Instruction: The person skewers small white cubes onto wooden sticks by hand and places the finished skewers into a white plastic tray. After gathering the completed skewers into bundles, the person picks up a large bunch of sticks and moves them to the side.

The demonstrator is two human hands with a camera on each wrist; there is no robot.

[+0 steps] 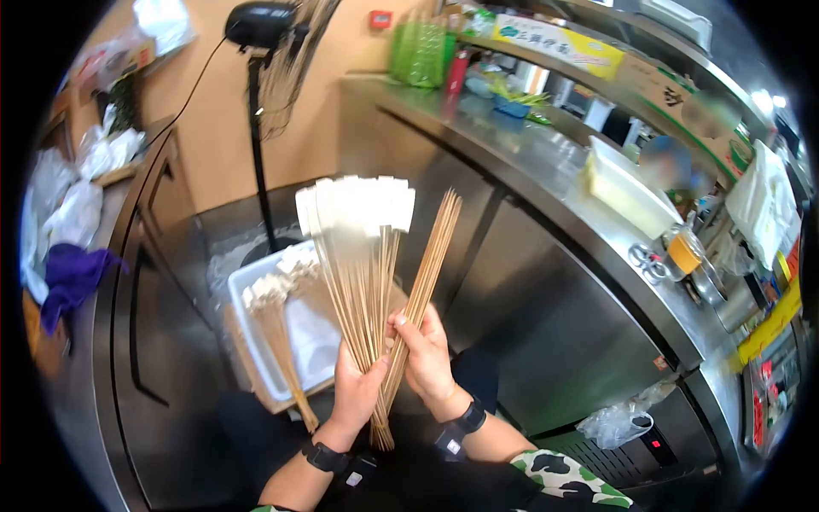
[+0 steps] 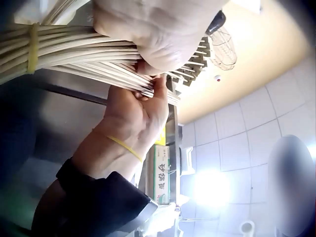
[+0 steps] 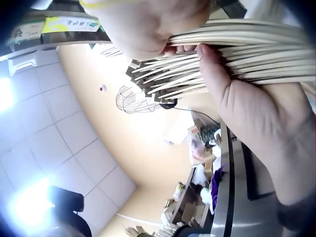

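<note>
My left hand (image 1: 357, 388) grips a thick fan of skewers (image 1: 351, 294) near its lower part. Pale, whitish square pieces (image 1: 358, 205) sit on the upper ends, overexposed in the head view. My right hand (image 1: 426, 358) holds a bundle of bare skewers (image 1: 433, 247) beside the fan, tilted to the right, thumb across them. Both bundles meet at the bottom, where a yellow rubber band (image 2: 33, 49) wraps the skewers in the left wrist view. The two hands are close together, fingertips nearly meeting.
Below stands a white plastic tub (image 1: 328, 363) with more loaded skewers (image 1: 277, 328) lying in it. A black stand (image 1: 256, 154) rises behind. Steel counters flank both sides; the right one (image 1: 546, 179) carries a pale container (image 1: 627, 188). A purple cloth (image 1: 77, 277) lies at left.
</note>
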